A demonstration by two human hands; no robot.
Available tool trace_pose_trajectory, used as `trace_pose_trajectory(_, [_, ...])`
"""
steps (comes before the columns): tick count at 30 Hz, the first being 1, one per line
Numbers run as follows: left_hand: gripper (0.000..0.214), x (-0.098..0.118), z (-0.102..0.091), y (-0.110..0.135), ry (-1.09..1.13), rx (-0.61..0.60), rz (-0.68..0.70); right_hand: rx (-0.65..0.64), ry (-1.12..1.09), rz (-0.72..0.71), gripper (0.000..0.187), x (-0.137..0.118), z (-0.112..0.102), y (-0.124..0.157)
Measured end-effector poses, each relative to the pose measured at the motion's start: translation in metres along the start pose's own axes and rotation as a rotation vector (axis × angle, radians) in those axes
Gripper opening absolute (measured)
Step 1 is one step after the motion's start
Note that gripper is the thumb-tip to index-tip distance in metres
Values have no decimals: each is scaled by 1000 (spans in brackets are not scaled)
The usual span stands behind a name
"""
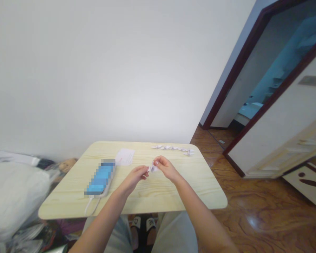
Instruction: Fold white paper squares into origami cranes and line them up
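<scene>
Between my two hands, above the middle of the table, is a small folded piece of white paper with dark marks on it. My left hand pinches its left end between thumb and fingers. The fingers of my right hand are closed on its upper right side. Near the table's back right edge lies a row of small folded white paper pieces, with another such piece just in front of the row's right end. The exact folds are too small to make out.
The pale wooden table stands against a white wall. On its left lie a sheet of paper and a phone, its screen blurred, with a white cable. Left of the table is white bedding; a doorway is at right.
</scene>
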State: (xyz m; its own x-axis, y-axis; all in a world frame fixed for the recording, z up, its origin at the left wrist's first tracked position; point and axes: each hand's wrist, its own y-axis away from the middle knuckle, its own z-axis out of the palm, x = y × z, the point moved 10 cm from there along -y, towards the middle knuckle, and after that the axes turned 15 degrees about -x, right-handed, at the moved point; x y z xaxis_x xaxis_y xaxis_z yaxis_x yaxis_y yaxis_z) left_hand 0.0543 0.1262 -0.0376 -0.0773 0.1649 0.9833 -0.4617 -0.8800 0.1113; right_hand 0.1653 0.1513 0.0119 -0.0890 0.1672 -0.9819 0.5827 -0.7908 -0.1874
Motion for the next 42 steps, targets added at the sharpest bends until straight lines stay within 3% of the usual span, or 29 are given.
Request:
trace_pose_trajectory(4, [32, -5, -6, -2, -15, 42, 2, 241, -20, 95, 29, 22, -24, 19])
trace_pose_trajectory(7, [34, -5, -8, -5, -58, 85, 16, 278, 6, 164, 31, 35, -21, 34])
trace_pose_trajectory(12, [34, -5, 1, -15, -173, 105, -2, 464, 443, 24, 13, 2, -19, 56])
trace_pose_trajectory(17, [35, -9, 16, -26, -215, 69, -7, 462, 719, 44, 7, -13, -19, 57])
trace_pose_trajectory(23, [34, -13, 31, -44, -299, 16, 25, 513, 822, 134, 7, -2, -37, 65])
trace_pose_trajectory(26, [34, -16, 34, -54, -347, 28, 45, 538, 829, 211, 13, 10, -58, 70])
trace_pose_trajectory(29, [35, -19, 29, -59, -406, 80, 72, 645, 895, 344, 20, 20, -97, 78])
trace_pose_trajectory(32, [33, -25, 14, -57, -468, 172, 101, 758, 1001, 504, 22, 27, -141, 82])
trace_pose_trajectory(35, [34, -32, -6, -51, -513, 270, 124, 811, 1012, 552, 23, 34, -172, 74])
trace_pose_trajectory(38, [33, -34, -19, -44, -569, 334, 165, 858, 1008, 595, 21, 43, -190, 67])
trace_pose_trajectory(42, [31, -35, -19, -41, -635, 341, 188, 886, 988, 645, 21, 58, -199, 65])
